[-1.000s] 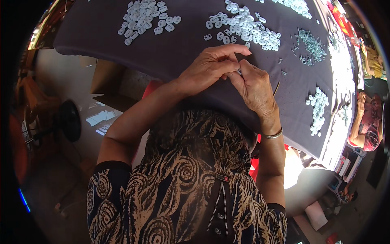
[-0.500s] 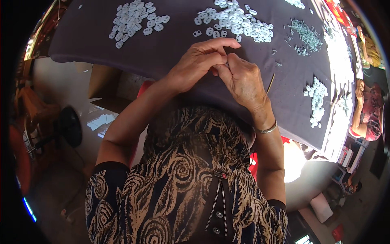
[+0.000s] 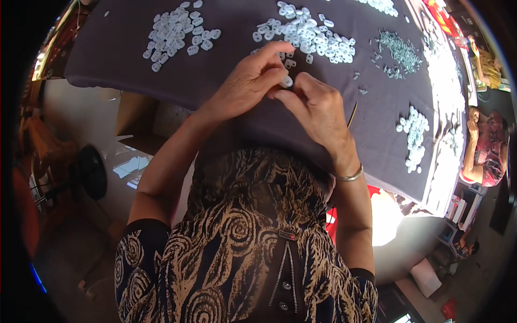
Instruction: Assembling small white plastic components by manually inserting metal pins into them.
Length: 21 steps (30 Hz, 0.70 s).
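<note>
White piece [image 3: 287, 82]: small, pale, pinched between your two hands, just above the near edge of the dark cloth [image 3: 226, 89] on the table.

Left to right:

- Left pile [image 3: 180, 33] of white pieces lies loose on the cloth, well apart from your hands.
- Left hand [image 3: 245, 86]: fingers curled in, thumb and forefinger narrowed toward the piece. Forefinger stretches over it toward the middle pile.
- Middle pile [image 3: 307, 32], the largest, sits just beyond your fingertips; a few strays lie between it and the piece.
- Right hand [image 3: 318, 107]: fingers closed narrow, tips meeting the left hand's at the piece. Which hand carries the weight, you cannot tell. A bangle [image 3: 351, 175] sits on that wrist.
- A thin stick [image 3: 352, 114] lies on the cloth just right of the right hand.
- Grey heap [image 3: 399, 51] of small metal parts, farther right and back.
- Right pile [image 3: 413, 135] of white pieces, a narrow strip near the cloth's right edge.

Progress, as judged: one piece is in work. The three white piles and the metal heap look much alike in kind, so you cannot tell finished from unfinished; most of the stock appears untouched.

Packages and signs: a pale flat box [image 3: 425, 277] lies on the floor at lower right; a red and yellow packet [image 3: 440, 15] shows at the upper right rim. Labels too small to make out.
</note>
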Motion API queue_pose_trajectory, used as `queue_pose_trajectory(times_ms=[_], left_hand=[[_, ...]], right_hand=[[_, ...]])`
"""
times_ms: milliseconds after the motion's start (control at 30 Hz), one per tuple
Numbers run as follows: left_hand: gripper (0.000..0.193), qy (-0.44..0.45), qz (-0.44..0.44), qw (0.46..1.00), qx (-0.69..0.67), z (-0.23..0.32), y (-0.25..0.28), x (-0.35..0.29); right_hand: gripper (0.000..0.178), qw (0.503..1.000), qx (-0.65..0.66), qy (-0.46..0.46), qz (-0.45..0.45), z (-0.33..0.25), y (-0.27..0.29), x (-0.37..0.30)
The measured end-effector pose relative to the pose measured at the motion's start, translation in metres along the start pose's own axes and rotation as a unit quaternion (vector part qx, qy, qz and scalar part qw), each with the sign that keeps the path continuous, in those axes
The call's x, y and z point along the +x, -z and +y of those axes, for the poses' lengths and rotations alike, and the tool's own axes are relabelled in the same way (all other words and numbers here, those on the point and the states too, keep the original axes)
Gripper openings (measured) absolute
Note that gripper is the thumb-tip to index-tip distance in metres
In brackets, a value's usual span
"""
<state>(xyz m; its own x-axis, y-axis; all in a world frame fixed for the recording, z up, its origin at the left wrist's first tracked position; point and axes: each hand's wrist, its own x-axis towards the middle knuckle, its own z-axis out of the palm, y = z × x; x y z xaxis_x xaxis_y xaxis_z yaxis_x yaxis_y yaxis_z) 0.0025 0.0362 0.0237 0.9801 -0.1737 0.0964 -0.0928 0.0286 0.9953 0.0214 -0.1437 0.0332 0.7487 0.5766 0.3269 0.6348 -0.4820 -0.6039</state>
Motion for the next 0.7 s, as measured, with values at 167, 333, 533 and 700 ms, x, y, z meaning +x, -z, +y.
queue_pose_trajectory(times_ms=[167,333,533,700], left_hand=[[0.021,-0.093,0.17,0.9,0.391,-0.004,0.05,0.004],[0.007,-0.114,0.217,0.838,0.488,0.002,0.081,0.006],[0.003,-0.093,0.29,0.767,0.565,-0.003,0.094,0.006],[0.014,-0.127,0.29,0.851,0.42,0.003,0.067,0.011]], right_hand=[[0.011,0.994,0.005,-0.08,0.073,0.022,0.016,0.008],[0.011,0.994,-0.03,-0.065,0.08,0.04,0.014,0.024],[0.013,0.991,-0.101,-0.064,0.058,0.04,0.01,0.044],[0.01,0.992,-0.001,-0.11,0.058,0.039,0.014,0.037]])
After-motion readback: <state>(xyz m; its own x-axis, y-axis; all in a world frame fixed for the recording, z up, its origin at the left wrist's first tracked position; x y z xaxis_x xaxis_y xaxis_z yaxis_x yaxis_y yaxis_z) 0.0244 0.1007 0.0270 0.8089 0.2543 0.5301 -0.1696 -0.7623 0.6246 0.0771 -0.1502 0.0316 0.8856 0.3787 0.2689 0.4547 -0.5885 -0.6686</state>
